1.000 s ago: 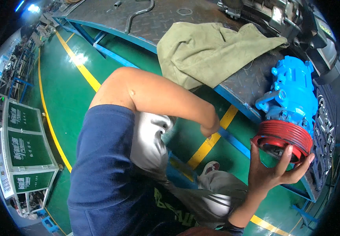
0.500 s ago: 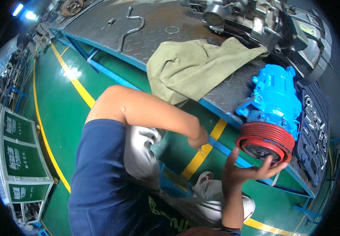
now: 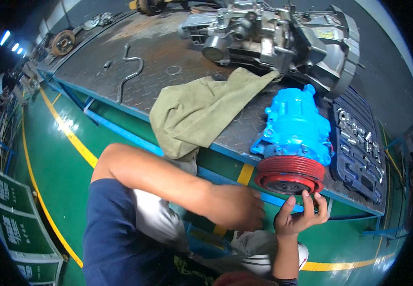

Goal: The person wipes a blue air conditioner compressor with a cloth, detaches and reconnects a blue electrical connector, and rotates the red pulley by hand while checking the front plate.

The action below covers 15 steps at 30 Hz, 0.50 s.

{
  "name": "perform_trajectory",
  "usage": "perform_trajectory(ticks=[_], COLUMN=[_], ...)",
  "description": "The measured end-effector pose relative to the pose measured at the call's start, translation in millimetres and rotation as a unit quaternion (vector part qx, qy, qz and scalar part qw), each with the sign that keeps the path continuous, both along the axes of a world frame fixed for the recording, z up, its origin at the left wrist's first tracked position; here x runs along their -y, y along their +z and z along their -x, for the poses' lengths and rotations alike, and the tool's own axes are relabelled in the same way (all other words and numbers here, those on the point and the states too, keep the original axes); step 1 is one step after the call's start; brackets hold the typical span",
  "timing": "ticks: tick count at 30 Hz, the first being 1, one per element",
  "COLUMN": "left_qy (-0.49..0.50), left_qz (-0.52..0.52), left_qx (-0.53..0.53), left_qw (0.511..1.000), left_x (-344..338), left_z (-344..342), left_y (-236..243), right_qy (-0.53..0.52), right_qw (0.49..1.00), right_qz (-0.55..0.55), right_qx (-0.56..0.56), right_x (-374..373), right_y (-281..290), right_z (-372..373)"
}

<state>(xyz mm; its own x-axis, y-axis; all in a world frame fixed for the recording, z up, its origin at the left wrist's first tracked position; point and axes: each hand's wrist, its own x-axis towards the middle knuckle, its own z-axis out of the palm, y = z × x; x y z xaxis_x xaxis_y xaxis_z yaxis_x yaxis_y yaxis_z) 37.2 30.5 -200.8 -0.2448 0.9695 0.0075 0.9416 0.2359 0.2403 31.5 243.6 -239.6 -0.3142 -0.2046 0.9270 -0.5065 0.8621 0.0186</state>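
A blue compressor (image 3: 294,125) with a red grooved pulley (image 3: 290,168) lies at the workbench's front edge, pulley toward me. My right hand (image 3: 298,217) is open below it, fingers spread and curved, fingertips at the pulley's lower rim. My left hand (image 3: 237,207) is left of and below the pulley, blurred, its fingers curled downward; whether it holds anything is unclear. An olive cloth (image 3: 197,109) drapes over the bench edge left of the compressor. A socket-set case (image 3: 359,169) lies open just to the right.
The steel bench (image 3: 87,76) carries a large transmission (image 3: 282,43) behind the compressor, a bent metal pipe (image 3: 132,66), a ring (image 3: 173,70) and a brake disc (image 3: 62,42). Green cabinets (image 3: 22,224) stand at left on the green floor.
The camera view has risen toward the bench. My left hand has moved rightward, nearer my right hand. My right hand's fingers have slipped lower on the pulley rim.
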Motion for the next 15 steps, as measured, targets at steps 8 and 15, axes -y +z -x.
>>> perform_trajectory(ticks=[8, 15], left_qy=[0.103, 0.191], left_qz=[-0.311, -0.251], left_qx=[-0.456, -0.548], left_qw=[0.828, 0.775], left_x=[-9, -15], left_z=[10, 14], left_y=[30, 18], right_qy=[0.043, 0.090], right_qw=[0.998, 0.990], right_qz=[0.043, 0.103], right_qx=[0.015, 0.030], right_x=[-4, 2], right_y=[34, 47], right_z=[2, 8])
